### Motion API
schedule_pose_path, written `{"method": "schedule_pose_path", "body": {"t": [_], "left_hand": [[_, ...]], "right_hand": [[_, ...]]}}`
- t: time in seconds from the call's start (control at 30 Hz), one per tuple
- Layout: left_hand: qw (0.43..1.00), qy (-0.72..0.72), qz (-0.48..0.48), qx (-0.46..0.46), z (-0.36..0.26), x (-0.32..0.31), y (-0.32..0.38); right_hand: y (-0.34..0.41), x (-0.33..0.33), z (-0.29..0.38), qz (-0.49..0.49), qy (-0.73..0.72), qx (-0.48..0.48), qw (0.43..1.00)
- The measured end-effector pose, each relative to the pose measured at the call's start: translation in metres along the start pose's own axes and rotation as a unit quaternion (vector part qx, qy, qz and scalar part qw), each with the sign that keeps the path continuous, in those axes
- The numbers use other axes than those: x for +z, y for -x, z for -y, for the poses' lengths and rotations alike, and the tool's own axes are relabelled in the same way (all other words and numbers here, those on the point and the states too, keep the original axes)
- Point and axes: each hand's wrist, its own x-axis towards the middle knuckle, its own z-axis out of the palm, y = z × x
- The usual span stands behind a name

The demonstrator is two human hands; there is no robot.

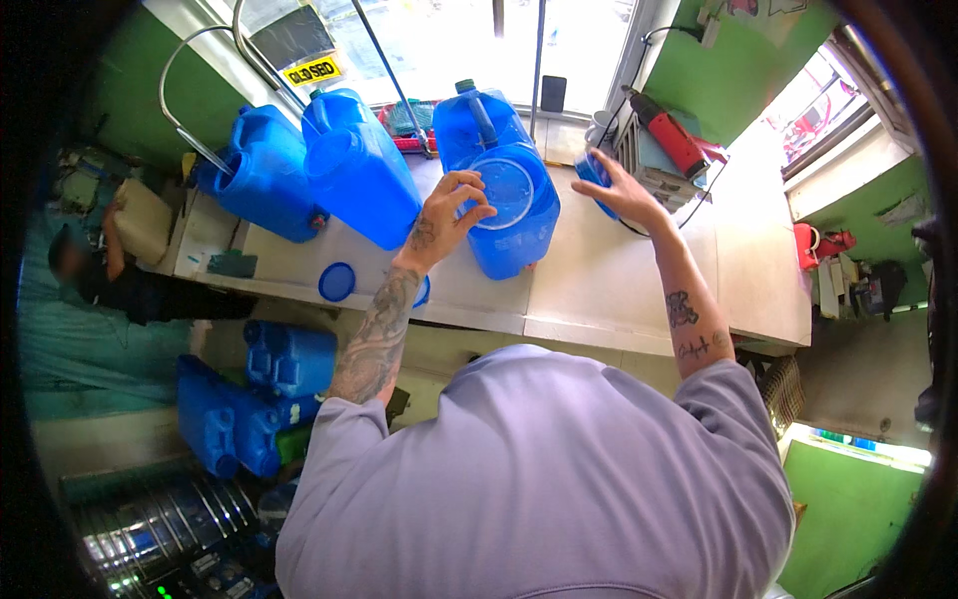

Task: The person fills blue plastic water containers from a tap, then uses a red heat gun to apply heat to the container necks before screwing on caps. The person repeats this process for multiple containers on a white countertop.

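Observation:
My left hand (453,213) is at the mouth of a blue plastic water jug (509,243) on the counter. Its thumb and fingertips pinch the near-left rim of a clear round plastic disc (513,191), which lies over the wide mouth. To the right of the jug, my right hand (625,193) holds a round blue lid (593,178) tilted on edge, thumb and fingers spread around it. Two more blue jugs stand to the left: one wide-mouthed jug (374,183) and one jug (269,180) with a bent metal filling tube (202,146) reaching into its opening.
A blue lid (337,281) lies near the front edge of the counter (614,299); another is partly behind my left forearm. A red heat gun (670,138) rests on boxes at the right, its cord trailing. Blue jugs (288,359) are stacked lower left. Another person (120,273) is at far left.

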Motion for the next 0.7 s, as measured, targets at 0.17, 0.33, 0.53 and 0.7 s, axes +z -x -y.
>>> {"method": "schedule_pose_path", "body": {"t": [0.17, 0.33, 0.53, 0.7], "left_hand": [[1.000, -0.009, 0.020, 0.021, -0.003, -0.003, 0.002], [0.999, -0.009, 0.009, 0.050, 0.008, 0.009, -0.010], [0.997, -0.028, -0.025, 0.065, 0.014, 0.019, -0.007], [0.993, 0.007, -0.108, 0.051, 0.021, 0.039, -0.001]], "right_hand": [[0.019, 0.023, -0.023, 0.000, -0.028, 0.071, 0.997], [0.013, 0.015, 0.019, -0.082, -0.036, 0.013, 0.996], [-0.014, 0.019, 0.080, -0.106, 0.144, -0.054, 0.982], [-0.035, 0.031, 0.101, -0.056, 0.319, -0.063, 0.944]]}}
